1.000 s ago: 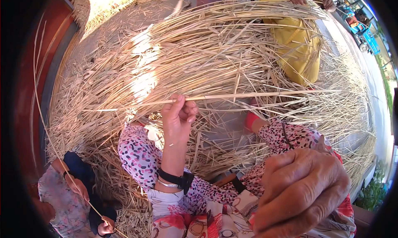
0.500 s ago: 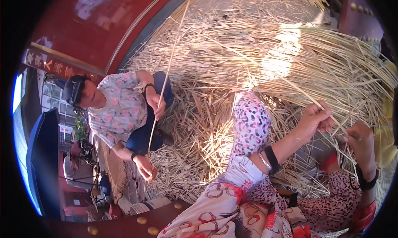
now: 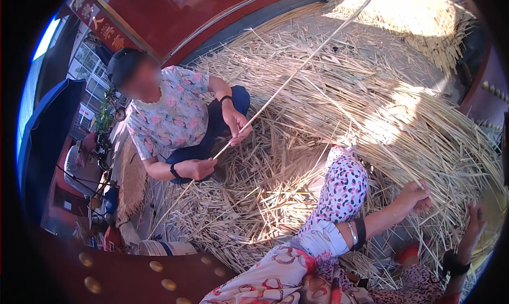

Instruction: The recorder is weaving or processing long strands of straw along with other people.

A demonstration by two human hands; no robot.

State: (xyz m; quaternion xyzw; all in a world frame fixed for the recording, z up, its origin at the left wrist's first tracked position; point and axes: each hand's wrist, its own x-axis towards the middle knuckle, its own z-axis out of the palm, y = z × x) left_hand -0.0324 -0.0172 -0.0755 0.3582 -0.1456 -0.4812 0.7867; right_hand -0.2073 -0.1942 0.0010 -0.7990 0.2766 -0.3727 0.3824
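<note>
My left hand (image 3: pixel 413 197) is at the right, its fingers curled closed around a thin dry reed stalk (image 3: pixel 396 160) that slants up and left over the straw. A silver bracelet and a black band circle that wrist. Farther right, near the rim of the picture, my right hand (image 3: pixel 473 223) is raised with its fingers stretched out, apart from the left hand, and I see nothing in it. Loose stalks lie below and between my hands. My raised knee (image 3: pixel 344 179), in spotted trousers, is left of the left hand.
A co-worker (image 3: pixel 169 113) squats at the left, both hands on a long stalk (image 3: pixel 297 73) crossing the view. A large heap of reeds (image 3: pixel 318 92) covers the ground. Beyond it stands a straw bundle (image 3: pixel 392 12). A studded dark red panel (image 3: pixel 132 277) borders the lower left.
The view has turned, so the scene looks tilted differently. My right hand has moved away from my left, its fingers straightening. The co-worker's lower hand has come up to the long stalk.
</note>
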